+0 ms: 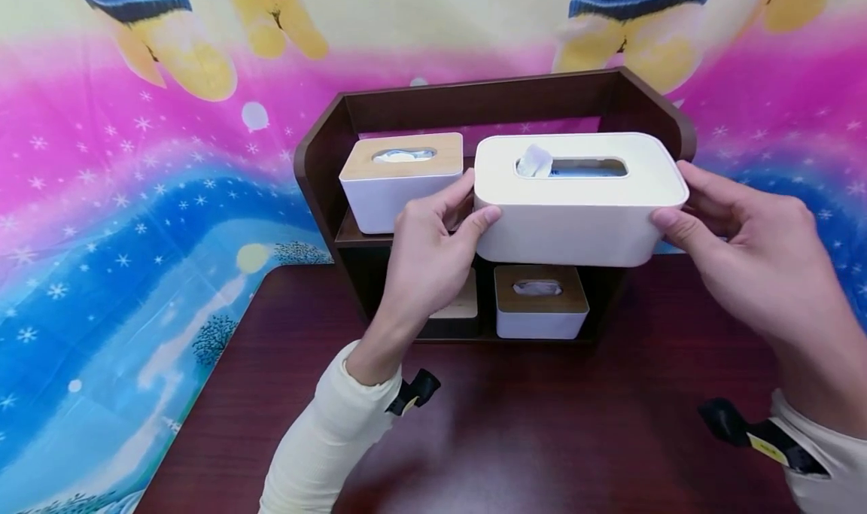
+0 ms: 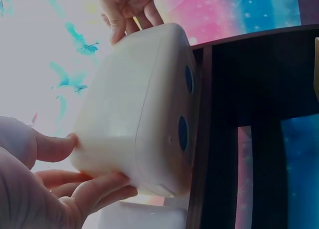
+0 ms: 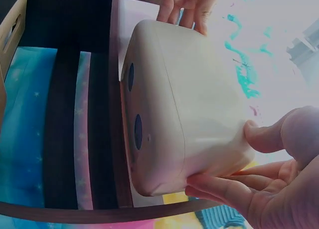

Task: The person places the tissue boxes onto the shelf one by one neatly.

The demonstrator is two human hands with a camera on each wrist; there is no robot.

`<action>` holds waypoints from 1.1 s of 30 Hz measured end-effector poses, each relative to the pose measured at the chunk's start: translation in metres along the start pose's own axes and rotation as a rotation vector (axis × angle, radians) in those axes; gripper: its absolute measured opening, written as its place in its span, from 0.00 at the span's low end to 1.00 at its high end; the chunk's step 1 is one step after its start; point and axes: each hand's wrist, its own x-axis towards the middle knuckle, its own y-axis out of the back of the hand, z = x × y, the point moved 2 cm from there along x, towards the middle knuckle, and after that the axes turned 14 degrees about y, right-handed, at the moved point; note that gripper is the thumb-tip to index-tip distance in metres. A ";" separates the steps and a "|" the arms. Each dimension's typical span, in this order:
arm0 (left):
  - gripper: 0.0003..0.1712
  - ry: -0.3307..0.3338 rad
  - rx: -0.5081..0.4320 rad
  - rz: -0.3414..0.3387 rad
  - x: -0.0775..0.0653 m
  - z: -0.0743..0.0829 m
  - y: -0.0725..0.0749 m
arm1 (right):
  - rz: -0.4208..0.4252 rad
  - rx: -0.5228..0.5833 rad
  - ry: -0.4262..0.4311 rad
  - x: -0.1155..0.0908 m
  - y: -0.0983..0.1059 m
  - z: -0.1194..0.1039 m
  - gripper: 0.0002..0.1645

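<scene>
A long white tissue box (image 1: 565, 232) with rounded corners and an oval slot is held at the right half of a dark brown shelf's upper level. A bit of white tissue (image 1: 535, 161) pokes from the slot. My left hand (image 1: 433, 250) grips the box's left end, thumb on the front corner. The right hand (image 1: 752, 243) grips the opposite end in the same way. Two dark round openings (image 2: 183, 133) show in the box's underside in the left wrist view. Whether the box touches the shelf board cannot be told.
On the brown shelf's (image 1: 474, 100) upper level, a wooden-topped white tissue box (image 1: 400, 198) stands at left. Below are another wooden-topped white box (image 1: 542, 322) and a dark box with a pale lid (image 1: 460, 307), partly behind my left hand. The shelf stands on a dark red table (image 1: 542, 424) before a patterned cloth.
</scene>
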 end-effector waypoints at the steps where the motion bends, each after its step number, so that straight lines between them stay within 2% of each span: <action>1: 0.34 0.006 -0.002 0.002 0.002 0.000 -0.001 | -0.006 0.014 -0.010 0.002 -0.002 0.001 0.38; 10: 0.34 0.028 -0.022 0.024 0.013 -0.003 -0.003 | -0.030 0.068 -0.053 0.018 -0.013 0.003 0.40; 19: 0.33 0.057 -0.018 0.073 0.022 -0.004 -0.004 | -0.016 0.117 -0.045 0.028 -0.019 -0.002 0.39; 26: 0.31 0.041 0.034 0.123 0.029 -0.010 -0.008 | 0.034 0.071 -0.078 0.034 -0.027 -0.003 0.38; 33: 0.30 0.013 0.065 0.176 0.037 -0.011 -0.014 | 0.103 0.017 -0.070 0.039 -0.036 -0.001 0.34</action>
